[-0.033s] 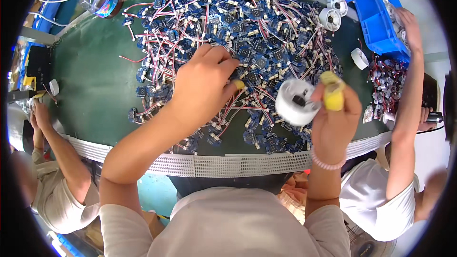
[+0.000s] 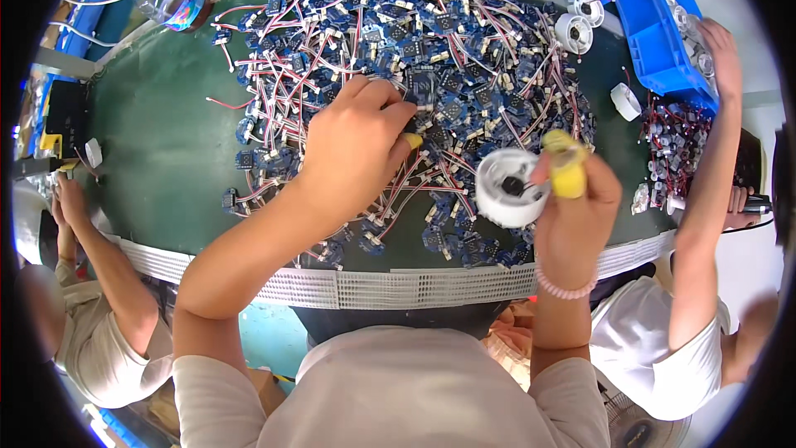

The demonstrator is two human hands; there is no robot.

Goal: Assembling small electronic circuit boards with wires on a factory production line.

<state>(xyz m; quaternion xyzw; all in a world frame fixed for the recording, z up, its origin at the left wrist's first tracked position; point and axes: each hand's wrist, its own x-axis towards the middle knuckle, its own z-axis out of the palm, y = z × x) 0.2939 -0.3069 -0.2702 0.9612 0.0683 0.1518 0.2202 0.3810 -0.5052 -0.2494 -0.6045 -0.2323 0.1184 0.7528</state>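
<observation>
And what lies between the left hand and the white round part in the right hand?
In the head view, a spread of small, wired blue circuit boards lies between the left hand and the white round part.

We hold our left hand (image 2: 352, 133), fingers (image 2: 383, 97) bent, over the pile of blue circuit boards (image 2: 456, 108); our right hand (image 2: 580, 203) curls tightly at the pile's near right edge.
</observation>
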